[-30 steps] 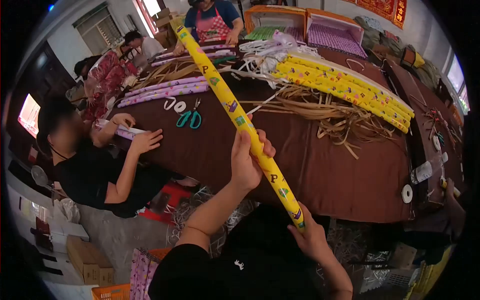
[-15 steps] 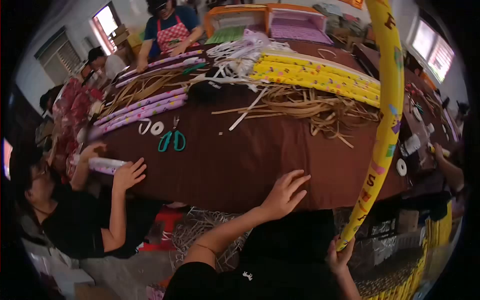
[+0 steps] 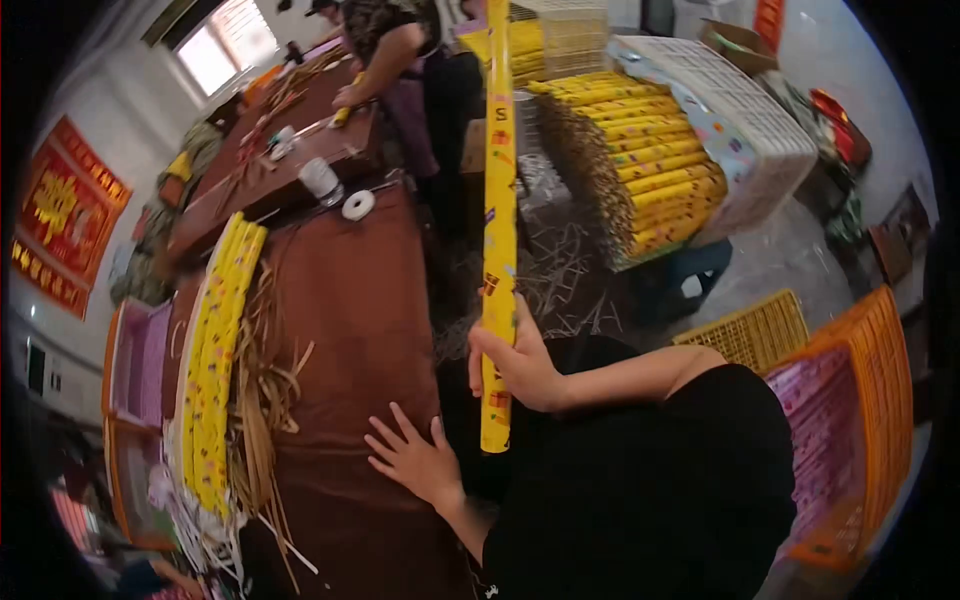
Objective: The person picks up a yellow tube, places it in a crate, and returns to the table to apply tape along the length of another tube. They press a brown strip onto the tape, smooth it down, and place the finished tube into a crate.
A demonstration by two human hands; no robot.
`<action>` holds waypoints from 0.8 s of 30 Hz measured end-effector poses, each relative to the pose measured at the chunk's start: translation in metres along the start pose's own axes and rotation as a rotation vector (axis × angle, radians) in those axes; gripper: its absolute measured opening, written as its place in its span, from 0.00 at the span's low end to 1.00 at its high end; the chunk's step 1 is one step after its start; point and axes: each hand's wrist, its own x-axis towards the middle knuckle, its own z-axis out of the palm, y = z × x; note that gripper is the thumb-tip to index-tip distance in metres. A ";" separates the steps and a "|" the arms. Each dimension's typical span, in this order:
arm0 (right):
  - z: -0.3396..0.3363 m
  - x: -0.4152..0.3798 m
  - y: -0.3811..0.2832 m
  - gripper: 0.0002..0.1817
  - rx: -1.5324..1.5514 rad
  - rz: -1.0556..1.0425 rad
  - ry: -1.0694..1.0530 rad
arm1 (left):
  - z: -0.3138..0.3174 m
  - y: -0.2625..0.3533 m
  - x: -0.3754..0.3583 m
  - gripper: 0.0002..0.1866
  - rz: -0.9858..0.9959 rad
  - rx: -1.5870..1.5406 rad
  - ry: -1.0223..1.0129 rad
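My right hand [image 3: 520, 362] is wrapped round a long yellow printed tube [image 3: 499, 215] near its lower end. The tube stands almost upright in front of me, and its top runs out of view. My left hand [image 3: 415, 462] rests on the brown tablecloth [image 3: 345, 400] with its fingers spread, holding nothing. Left of it, tan strips [image 3: 258, 390] lie alongside a row of yellow tubes [image 3: 215, 360]. White strips [image 3: 205, 535] are heaped at the near end of that row.
Ahead on the right, a stack of yellow tubes [image 3: 670, 170] lies beside a white crate [image 3: 755, 110]. An orange crate [image 3: 880, 390] holds purple tubes at my right. A yellow basket [image 3: 755, 325] sits on the floor. Another person [image 3: 395, 60] works at the far table.
My view has swung to the right, toward the stacked tubes. The yellow tube has come along in my right hand and is now more upright. My left hand stays at the table, fingers spread.
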 end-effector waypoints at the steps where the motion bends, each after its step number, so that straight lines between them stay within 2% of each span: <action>1: -0.002 0.003 0.000 0.21 -0.007 -0.005 0.085 | 0.000 -0.001 -0.001 0.35 0.010 0.012 -0.004; 3: -0.009 0.009 0.006 0.13 -0.018 -0.016 0.240 | -0.001 -0.001 0.001 0.36 -0.009 0.017 -0.025; 4: -0.013 0.013 0.009 0.13 -0.020 -0.035 0.250 | 0.000 -0.001 0.001 0.36 0.008 0.010 -0.017; 7: -0.035 0.029 0.032 0.12 -0.142 -0.049 0.538 | 0.001 -0.001 0.000 0.36 0.008 -0.001 0.012; 10: -0.037 0.024 0.056 0.13 -0.192 -0.023 0.577 | -0.002 -0.003 -0.002 0.37 0.010 0.000 -0.016; 11: -0.033 0.019 0.067 0.17 -0.151 0.078 0.627 | -0.003 -0.001 0.000 0.38 0.003 -0.021 -0.025; 13: -0.004 0.007 0.037 0.24 -0.198 0.260 0.609 | -0.004 -0.003 0.000 0.39 -0.006 -0.006 -0.063; 14: -0.008 0.002 0.044 0.24 -0.196 0.280 0.618 | -0.004 -0.003 -0.002 0.40 0.001 0.003 -0.057; 16: -0.018 0.013 0.049 0.25 -0.252 0.156 0.554 | -0.007 0.000 0.000 0.40 -0.006 0.008 -0.062; 18: -0.021 0.007 0.046 0.24 -0.252 0.204 0.564 | -0.009 0.002 0.003 0.40 -0.007 -0.004 -0.058; 21: -0.024 0.004 0.047 0.25 -0.264 0.138 0.635 | -0.008 0.000 0.000 0.39 -0.004 0.009 -0.075; 24: -0.022 0.002 0.044 0.27 -0.165 0.211 0.680 | -0.009 0.001 0.002 0.39 -0.007 0.025 -0.086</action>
